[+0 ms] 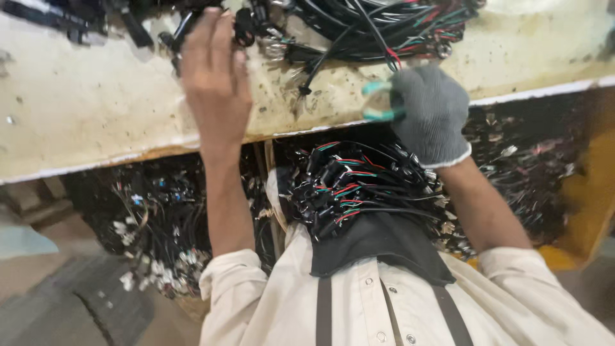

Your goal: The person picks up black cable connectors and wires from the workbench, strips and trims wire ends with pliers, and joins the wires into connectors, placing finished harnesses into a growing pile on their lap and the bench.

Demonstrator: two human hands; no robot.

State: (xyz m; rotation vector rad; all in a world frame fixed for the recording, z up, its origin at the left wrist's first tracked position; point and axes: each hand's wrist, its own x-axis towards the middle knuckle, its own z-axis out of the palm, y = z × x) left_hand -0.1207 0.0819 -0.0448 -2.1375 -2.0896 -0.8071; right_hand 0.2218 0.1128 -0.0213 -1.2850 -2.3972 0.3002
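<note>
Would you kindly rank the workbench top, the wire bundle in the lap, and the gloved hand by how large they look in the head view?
1. Workbench top, largest.
2. Wire bundle in the lap.
3. Gloved right hand, smallest, though it sits nearer the camera than the bundle's far side, so the gap is unsure.

Two hands in view, one bare left hand [214, 77] and one right hand [430, 112] in a grey knit glove, one worn pale workbench [96, 109], and three heaps of black wire harnesses: on the bench [371, 25], in the lap [359, 186], on the floor [160, 230].
</note>
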